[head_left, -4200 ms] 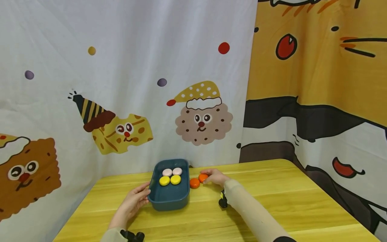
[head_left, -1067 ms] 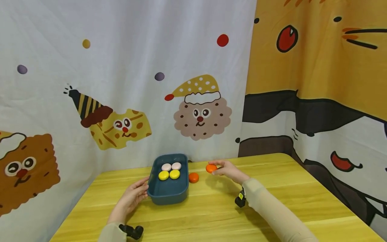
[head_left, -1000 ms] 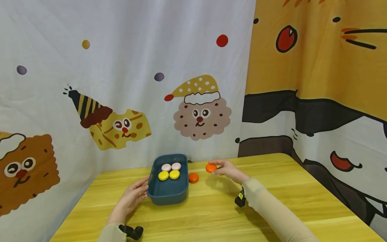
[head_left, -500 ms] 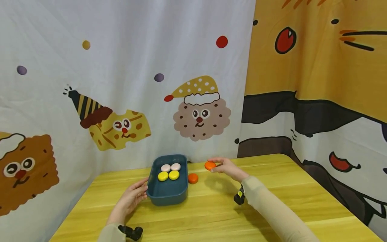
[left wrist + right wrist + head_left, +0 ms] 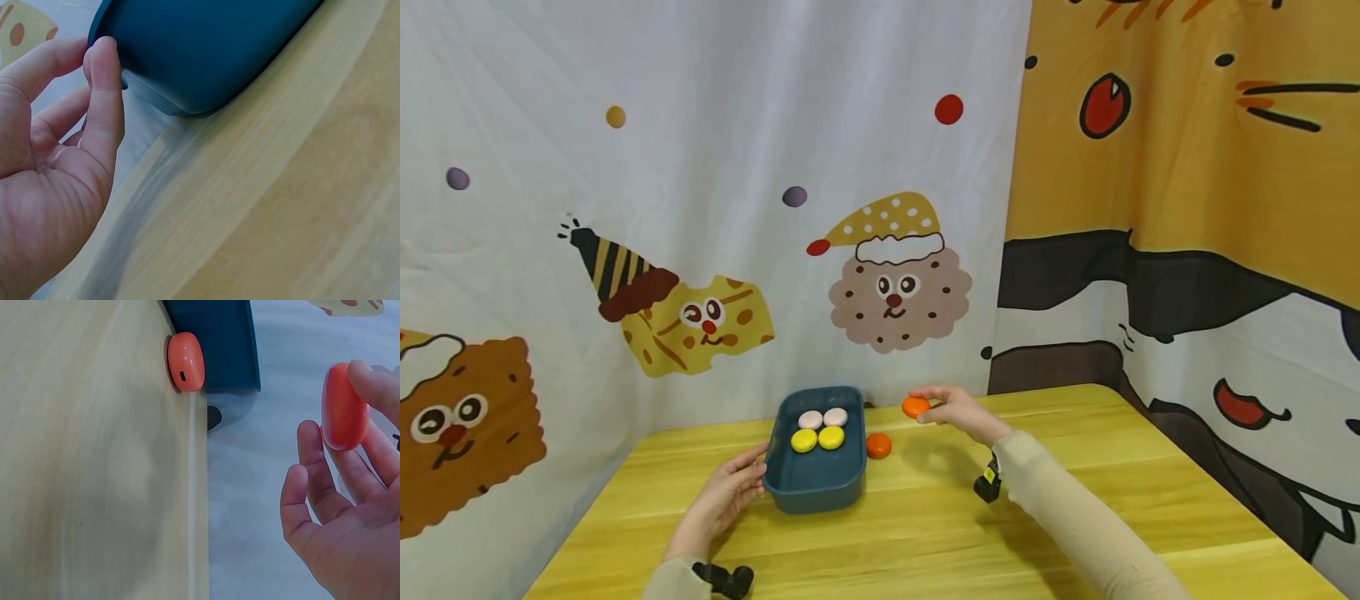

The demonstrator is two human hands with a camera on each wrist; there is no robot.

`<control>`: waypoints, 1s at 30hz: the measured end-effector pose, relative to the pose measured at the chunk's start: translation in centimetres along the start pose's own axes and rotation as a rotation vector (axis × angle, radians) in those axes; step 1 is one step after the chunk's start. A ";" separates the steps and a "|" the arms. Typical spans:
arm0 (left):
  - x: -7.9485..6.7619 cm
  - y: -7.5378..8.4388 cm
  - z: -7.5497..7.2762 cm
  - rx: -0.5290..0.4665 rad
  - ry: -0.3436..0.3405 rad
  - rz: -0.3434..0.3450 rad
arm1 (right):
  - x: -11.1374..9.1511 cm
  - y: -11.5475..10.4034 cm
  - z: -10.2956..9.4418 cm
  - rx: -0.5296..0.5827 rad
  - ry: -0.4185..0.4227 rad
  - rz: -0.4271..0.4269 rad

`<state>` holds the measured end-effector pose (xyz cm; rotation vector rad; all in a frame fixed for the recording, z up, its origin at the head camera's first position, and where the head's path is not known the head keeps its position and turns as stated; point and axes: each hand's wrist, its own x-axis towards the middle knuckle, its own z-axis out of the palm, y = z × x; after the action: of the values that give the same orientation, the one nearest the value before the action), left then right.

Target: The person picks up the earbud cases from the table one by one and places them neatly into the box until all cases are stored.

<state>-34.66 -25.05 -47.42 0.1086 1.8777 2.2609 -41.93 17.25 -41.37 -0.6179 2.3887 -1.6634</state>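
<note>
In the head view my right hand pinches an orange round disc between thumb and fingers, raised above the table to the right of the box. The right wrist view shows this smooth, rounded disc on edge, with the ring and little fingers held off it. A second orange disc, with a small dark slot in its side, lies on the table against the box's right side. My left hand pinches the rim of the dark blue box at its left side, thumb and index finger at the edge.
Inside the box, two pale pink discs lie behind two yellow discs. The box stands near the back edge of the wood-grain table. A printed cartoon curtain hangs close behind it.
The right hand has lifted one orange disc from beside the other and carried it right, then slightly up and left. The left hand has stayed at the box.
</note>
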 end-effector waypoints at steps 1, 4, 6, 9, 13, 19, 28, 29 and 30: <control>0.0 0.0 0.0 0.001 0.000 0.001 | 0.0 -0.1 0.0 -0.001 -0.002 -0.003; -0.1 0.1 -0.1 -0.004 -0.002 0.001 | 0.1 -0.3 -0.1 0.006 -0.012 -0.009; -0.2 0.1 0.0 -0.011 -0.003 -0.003 | 0.2 -0.5 -0.1 0.015 -0.019 -0.014; -0.2 0.0 0.1 -0.016 0.000 -0.011 | 0.3 -0.8 -0.1 0.023 -0.021 -0.019; -0.2 0.1 0.1 -0.007 0.006 -0.008 | 0.4 -1.2 0.0 0.019 -0.015 -0.021; -0.3 0.2 0.0 0.002 -0.007 0.002 | 0.8 -2.0 0.2 -0.001 -0.016 -0.023; -0.2 0.1 0.0 0.004 -0.011 0.001 | 1.1 -2.2 0.6 0.016 -0.030 -0.025; -0.2 0.1 0.0 0.002 -0.014 0.002 | 1.1 -2.2 0.6 0.015 -0.032 -0.027; -0.2 0.1 0.0 0.001 -0.015 0.003 | 1.2 -2.2 0.7 0.013 -0.032 -0.028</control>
<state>-34.51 -25.15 -47.30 0.1284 1.8721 2.2550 -42.21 15.54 -39.42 -0.6740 2.3557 -1.6656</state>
